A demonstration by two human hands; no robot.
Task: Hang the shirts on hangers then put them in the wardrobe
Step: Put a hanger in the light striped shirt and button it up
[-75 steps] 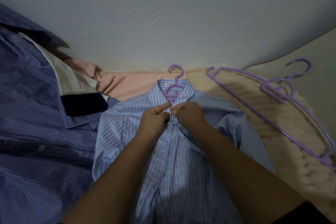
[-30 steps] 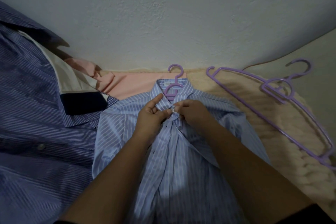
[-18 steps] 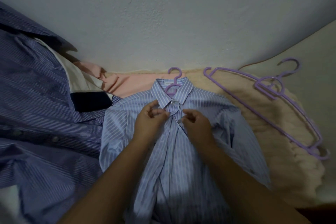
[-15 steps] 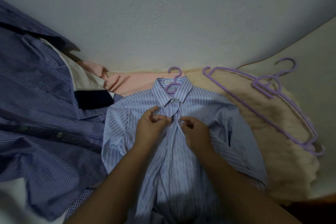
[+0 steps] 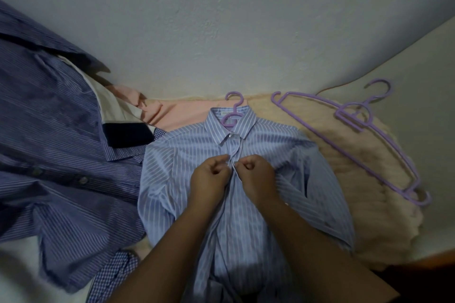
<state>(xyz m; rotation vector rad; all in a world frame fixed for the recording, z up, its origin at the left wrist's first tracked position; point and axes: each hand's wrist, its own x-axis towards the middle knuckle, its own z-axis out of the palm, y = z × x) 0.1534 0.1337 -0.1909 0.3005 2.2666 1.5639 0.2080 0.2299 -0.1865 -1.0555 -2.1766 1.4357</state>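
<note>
left hand (image 5: 209, 174) and right hand (image 5: 256, 174), now lower than before, pinching the placket of the light blue striped shirt (image 5: 246, 204) lying on the bed; collar button (image 5: 230, 135) already closed, purple hanger (image 5: 234, 110) inside. second button next, probably.

A home bedroom: shirts (image 5: 236, 179) lie spread over a fluffy cream blanket (image 5: 364, 179) on a bed against a plain painted wall (image 5: 221, 19), with purple plastic hangers (image 5: 357, 130) beside them.

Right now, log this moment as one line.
step: buttoning | left hand: pinching placket | right hand: pinching placket | light blue striped shirt: on purple hanger, collar button closed | spare hangers: right
</note>
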